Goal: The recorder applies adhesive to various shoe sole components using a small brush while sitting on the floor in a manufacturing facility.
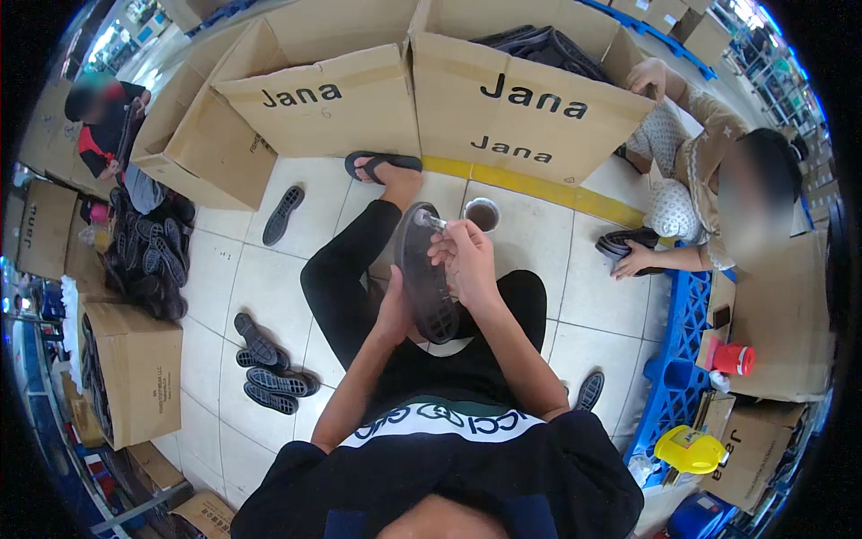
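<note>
A dark shoe sole (pixel 415 269) stands upright over my lap, its gridded inner side facing me. Along its left edge my left hand (pixel 395 310) is closed, gripping it. My right hand (pixel 467 260) pinches a small brush (pixel 433 222), whose tip meets a whitish patch near the sole's top end. Just right of that end, a white-rimmed cup (pixel 496 204) of brown liquid sits on the tiled floor. The bristles are too small to make out clearly.
Loose soles (pixel 280 382) lie at left, one sole (pixel 284 216) farther off, another (pixel 590 391) at right. Large cartons (pixel 530 117) wall the far side. A co-worker's hand (pixel 636 260) touches dark soles (pixel 620 242). A blue pallet (pixel 660 395) and yellow jug (pixel 690 449) stand right.
</note>
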`<state>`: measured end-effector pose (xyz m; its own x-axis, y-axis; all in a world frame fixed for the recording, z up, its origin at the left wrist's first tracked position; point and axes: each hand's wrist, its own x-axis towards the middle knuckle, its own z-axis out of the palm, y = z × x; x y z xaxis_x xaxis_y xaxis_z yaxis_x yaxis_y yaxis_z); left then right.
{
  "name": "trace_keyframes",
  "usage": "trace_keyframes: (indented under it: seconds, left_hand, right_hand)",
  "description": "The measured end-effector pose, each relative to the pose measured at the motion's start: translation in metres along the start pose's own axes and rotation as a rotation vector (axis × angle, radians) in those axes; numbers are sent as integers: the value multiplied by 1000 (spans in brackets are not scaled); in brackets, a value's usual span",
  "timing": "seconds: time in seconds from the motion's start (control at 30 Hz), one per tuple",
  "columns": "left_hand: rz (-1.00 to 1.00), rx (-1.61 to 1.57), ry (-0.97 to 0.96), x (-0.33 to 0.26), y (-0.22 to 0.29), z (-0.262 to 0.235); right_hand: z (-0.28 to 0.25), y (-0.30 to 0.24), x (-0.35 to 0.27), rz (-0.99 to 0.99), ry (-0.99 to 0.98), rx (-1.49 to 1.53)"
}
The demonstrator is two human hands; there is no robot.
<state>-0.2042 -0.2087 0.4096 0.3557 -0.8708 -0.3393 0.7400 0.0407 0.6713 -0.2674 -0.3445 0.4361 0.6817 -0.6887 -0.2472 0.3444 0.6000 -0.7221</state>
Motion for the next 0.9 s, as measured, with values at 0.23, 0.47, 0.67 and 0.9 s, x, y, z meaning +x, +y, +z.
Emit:
trace_keyframes:
  seconds: [0.23, 0.47, 0.67, 0.9]
  left_hand:
    - [-5, -15, -47, -11, -8, 3]
    - [-34, -15, -48, -23, -4, 21]
    - [8, -28, -57, -23, -7, 21]
    - [36, -86, -62, -11, 4, 10]
  right_hand:
    - [2, -2, -13, -46, 46, -23]
    - [-3, 0, -17, -117, 103, -9]
    - [0, -5, -32, -134, -13, -184]
    - [-16, -21, -49, -473, -430, -1010]
